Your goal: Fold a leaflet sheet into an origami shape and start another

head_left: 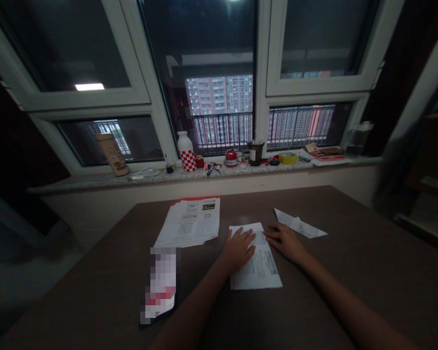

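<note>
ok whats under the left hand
The left hand rests on a sheet of printed paper lying on the dark table. The print beneath the palm is covered and cannot be seen.

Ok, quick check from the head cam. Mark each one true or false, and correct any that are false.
1. The left hand lies flat on the sheet of paper. True.
2. The right hand grips a pen. False: it holds nothing and lies open on the table, with its fingertips at the sheet's edge.
3. The stack of printed papers lies to the left of that sheet. True.
4. The roll of yellow tape sits on the table. False: it is on the granite windowsill.
</note>
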Tool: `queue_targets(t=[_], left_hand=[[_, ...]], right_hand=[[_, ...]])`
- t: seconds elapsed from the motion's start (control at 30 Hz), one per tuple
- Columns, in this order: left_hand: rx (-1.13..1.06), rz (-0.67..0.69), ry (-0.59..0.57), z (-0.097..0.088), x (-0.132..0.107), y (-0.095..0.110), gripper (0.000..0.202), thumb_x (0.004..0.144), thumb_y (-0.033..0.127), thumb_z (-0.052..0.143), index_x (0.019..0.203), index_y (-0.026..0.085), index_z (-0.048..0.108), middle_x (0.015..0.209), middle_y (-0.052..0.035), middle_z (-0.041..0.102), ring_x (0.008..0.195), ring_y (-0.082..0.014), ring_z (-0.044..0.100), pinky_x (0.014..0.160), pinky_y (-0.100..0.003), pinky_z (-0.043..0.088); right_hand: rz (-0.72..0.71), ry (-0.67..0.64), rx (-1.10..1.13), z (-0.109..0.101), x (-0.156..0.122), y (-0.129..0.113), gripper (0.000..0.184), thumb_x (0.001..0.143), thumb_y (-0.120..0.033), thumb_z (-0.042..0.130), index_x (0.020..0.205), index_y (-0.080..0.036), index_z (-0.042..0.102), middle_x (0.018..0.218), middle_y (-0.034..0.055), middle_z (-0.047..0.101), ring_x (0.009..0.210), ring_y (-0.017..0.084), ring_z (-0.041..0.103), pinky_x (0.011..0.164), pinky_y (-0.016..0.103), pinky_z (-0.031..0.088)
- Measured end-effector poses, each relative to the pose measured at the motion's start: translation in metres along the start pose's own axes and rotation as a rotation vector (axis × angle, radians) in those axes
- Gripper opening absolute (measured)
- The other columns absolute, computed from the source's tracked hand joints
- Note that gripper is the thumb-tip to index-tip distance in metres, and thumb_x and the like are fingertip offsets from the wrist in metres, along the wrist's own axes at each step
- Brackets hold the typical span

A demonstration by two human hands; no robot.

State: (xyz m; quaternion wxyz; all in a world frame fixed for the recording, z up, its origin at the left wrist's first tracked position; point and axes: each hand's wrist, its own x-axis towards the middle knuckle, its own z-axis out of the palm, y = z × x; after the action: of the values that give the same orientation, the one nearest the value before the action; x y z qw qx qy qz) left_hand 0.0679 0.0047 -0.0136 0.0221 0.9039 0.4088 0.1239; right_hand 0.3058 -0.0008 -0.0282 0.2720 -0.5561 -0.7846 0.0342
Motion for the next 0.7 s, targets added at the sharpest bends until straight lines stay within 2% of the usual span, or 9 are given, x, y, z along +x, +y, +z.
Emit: queue_targets(t=[0.13,0.23,0.3,0.43,0.53,0.7], left_hand=[[-0.029,0.033,0.051,-0.008,-0.001,0.004,0.031,0.093,0.036,0.046,0.121,0.025,0.055,0.129,-0.0031,0.057,0.123,-0.0249,0.044,0.108,-0.048,0.03],[-0.027,0.047,0.063,-0.009,-0.002,0.006,0.031,0.091,0.038,0.049,0.118,0.024,0.055,0.121,-0.0042,0.059,0.116,-0.0234,0.049,0.106,-0.045,0.033],[-0.011,0.05,0.06,-0.007,-0.003,0.007,0.036,0.093,0.039,0.046,0.126,0.025,0.05,0.129,-0.0043,0.056,0.122,-0.0237,0.046,0.108,-0.048,0.03],[0.025,0.088,-0.002,0.002,-0.004,0.004,0.046,0.098,0.04,0.034,0.142,0.029,0.032,0.149,-0.0024,0.038,0.139,-0.0235,0.028,0.112,-0.055,0.019],[0.038,0.099,-0.042,0.006,-0.002,0.002,0.049,0.098,0.041,0.03,0.146,0.029,0.026,0.153,-0.0007,0.031,0.142,-0.0223,0.023,0.113,-0.057,0.017],[0.045,0.102,-0.054,0.005,-0.002,0.001,0.05,0.099,0.042,0.027,0.147,0.029,0.024,0.154,0.0004,0.029,0.143,-0.0218,0.021,0.113,-0.058,0.017]], right_hand=[[-0.019,-0.069,0.077,-0.009,-0.004,-0.002,0.021,0.084,-0.036,0.063,0.103,-0.034,0.073,0.125,0.0058,0.059,0.116,0.026,0.052,0.102,0.042,0.039],[0.006,-0.113,0.132,-0.014,-0.006,-0.007,0.022,0.085,-0.037,0.062,0.103,-0.033,0.073,0.126,0.0058,0.059,0.117,0.026,0.052,0.103,0.043,0.038],[0.037,-0.117,0.152,-0.015,-0.005,-0.009,0.022,0.086,-0.038,0.06,0.101,-0.031,0.074,0.126,0.006,0.059,0.117,0.026,0.052,0.103,0.043,0.038],[0.058,-0.099,0.138,-0.013,-0.003,-0.011,0.022,0.088,-0.039,0.058,0.097,-0.029,0.076,0.124,0.0069,0.061,0.115,0.026,0.053,0.102,0.042,0.038],[0.046,-0.095,0.111,-0.011,-0.001,-0.011,0.022,0.089,-0.038,0.056,0.098,-0.029,0.075,0.122,0.0069,0.061,0.112,0.025,0.054,0.1,0.039,0.04],[0.058,-0.054,0.031,-0.007,0.001,-0.013,0.024,0.09,-0.035,0.056,0.107,-0.03,0.072,0.122,0.0072,0.06,0.112,0.025,0.054,0.1,0.038,0.04]])
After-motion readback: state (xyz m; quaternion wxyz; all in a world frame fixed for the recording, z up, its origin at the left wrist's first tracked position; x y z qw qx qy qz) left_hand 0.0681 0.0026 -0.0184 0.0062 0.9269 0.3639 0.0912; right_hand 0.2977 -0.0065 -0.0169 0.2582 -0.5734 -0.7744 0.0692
